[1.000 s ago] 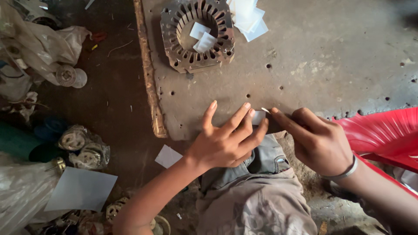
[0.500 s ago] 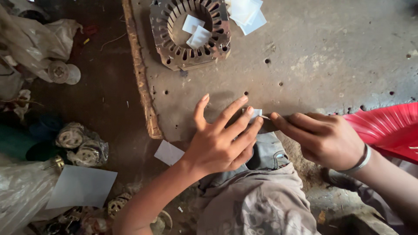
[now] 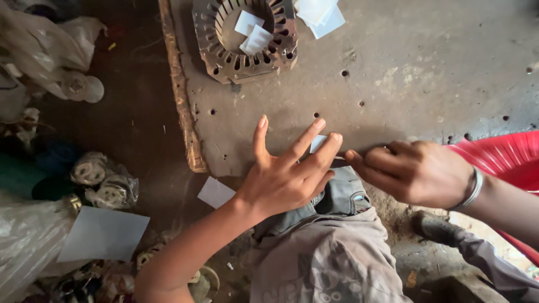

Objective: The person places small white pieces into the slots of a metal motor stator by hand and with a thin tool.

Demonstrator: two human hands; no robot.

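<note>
My left hand [image 3: 289, 177] lies at the near edge of the worn metal plate [image 3: 426, 78], fingers spread. Its middle and ring fingertips press a small white paper slip [image 3: 318, 141] down against the plate. My right hand [image 3: 415, 171], with a metal bangle on the wrist, is closed on a thin dark blade-like tool [image 3: 340, 163] whose end meets the left fingertips at the slip. How much of the slip lies under the fingers is hidden.
A rusty slotted motor stator [image 3: 244, 39] sits at the far side with white paper pieces [image 3: 252, 31] inside and more paper [image 3: 320, 11] beside it. A red plastic basin [image 3: 499, 160] is at the right. Paper sheets [image 3: 104, 233], wire coils [image 3: 104, 182] and plastic bags [image 3: 28, 235] litter the floor on the left.
Both hands stay together at the plate's edge; my left fingers have spread wider over the slip. The view has drifted, so the stator sits higher in the picture.
</note>
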